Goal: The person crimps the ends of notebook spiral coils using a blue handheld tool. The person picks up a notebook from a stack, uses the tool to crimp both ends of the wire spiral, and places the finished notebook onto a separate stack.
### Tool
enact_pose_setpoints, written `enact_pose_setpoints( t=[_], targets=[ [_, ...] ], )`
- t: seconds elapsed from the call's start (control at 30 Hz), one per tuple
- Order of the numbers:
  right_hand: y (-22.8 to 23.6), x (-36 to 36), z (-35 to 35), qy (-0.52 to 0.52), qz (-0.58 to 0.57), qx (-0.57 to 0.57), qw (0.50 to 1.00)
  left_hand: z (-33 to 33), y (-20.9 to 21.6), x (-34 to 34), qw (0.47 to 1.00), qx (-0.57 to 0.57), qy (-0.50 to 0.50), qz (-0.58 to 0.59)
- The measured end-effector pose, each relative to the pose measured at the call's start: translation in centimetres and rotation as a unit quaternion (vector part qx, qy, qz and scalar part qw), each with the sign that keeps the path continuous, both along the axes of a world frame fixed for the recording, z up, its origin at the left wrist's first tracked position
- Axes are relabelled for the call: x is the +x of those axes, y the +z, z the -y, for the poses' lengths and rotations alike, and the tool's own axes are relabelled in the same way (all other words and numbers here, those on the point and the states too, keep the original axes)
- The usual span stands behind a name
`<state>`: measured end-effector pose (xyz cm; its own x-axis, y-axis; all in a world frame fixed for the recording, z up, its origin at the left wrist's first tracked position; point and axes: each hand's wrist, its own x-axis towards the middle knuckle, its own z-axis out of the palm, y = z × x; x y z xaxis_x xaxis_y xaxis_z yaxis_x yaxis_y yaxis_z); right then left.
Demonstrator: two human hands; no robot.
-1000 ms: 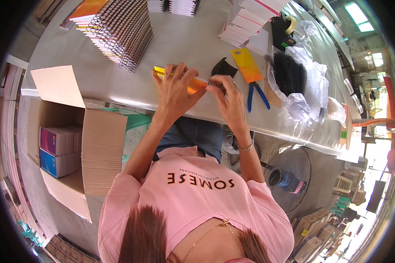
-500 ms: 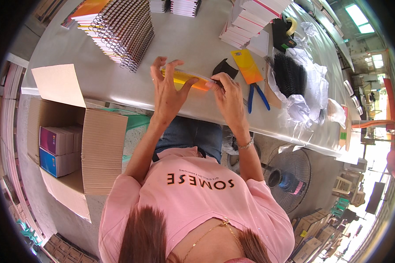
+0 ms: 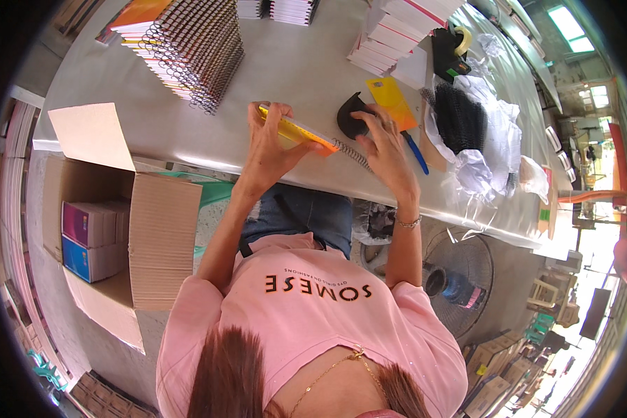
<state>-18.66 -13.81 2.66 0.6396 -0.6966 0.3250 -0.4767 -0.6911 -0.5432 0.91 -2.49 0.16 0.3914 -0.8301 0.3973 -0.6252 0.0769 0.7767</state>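
Note:
In my left hand (image 3: pixel 268 143) is a thin yellow-orange notebook (image 3: pixel 296 134), gripped on edge with the thumb along its near side and the fingers over the far end. A dark wire coil (image 3: pixel 352 155) sticks out of its right end and runs under my right hand (image 3: pixel 389 150). The fingers of that hand are curled onto a black curved piece (image 3: pixel 346 115), which stands tilted on the table; the fingertips are partly hidden. Just beyond lie an orange-yellow cover (image 3: pixel 391 101) and pliers with blue handles (image 3: pixel 416 152), partly covered by my right hand.
A tall stack of coil-bound notebooks (image 3: pixel 195 52) stands at the back left, unbound stacks (image 3: pixel 397 35) at the back right. Black coils (image 3: pixel 460 118), crumpled white plastic (image 3: pixel 498 139) and a tape dispenser (image 3: pixel 449 52) lie right. An opened carton (image 3: pixel 164 240) holds notebooks; a fan (image 3: pixel 460 279) stands below.
My right hand has left the notebook's end and moved right, onto the black curved piece, which has shifted left and tilted. More of the coil now shows. My left hand still holds the notebook.

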Motion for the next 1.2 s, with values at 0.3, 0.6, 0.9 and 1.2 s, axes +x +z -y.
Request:
enact_pose_setpoints(
  t=[0.3, 0.6, 0.9, 1.2],
  targets=[
    [-1.8, -0.2, -0.5, 0.063, -0.043, 0.082, 0.994, -1.5, 0.5, 1.0, 1.000, 0.006, -0.023, -0.010],
    [0.2, -2.7, 0.8, 0.266, 0.221, 0.608, 0.714, -1.6, 0.3, 1.2, 0.999, 0.011, -0.030, -0.012],
    [3.1, -0.2, 0.6, 0.182, -0.047, 0.410, 0.892, -1.4, 0.1, 1.5, 0.999, 0.005, -0.052, -0.006],
    [2.3, -0.8, -0.6, 0.165, 0.084, 0.476, 0.860, -1.4, 0.1, 1.4, 0.997, -0.013, -0.075, -0.027]
  ],
)
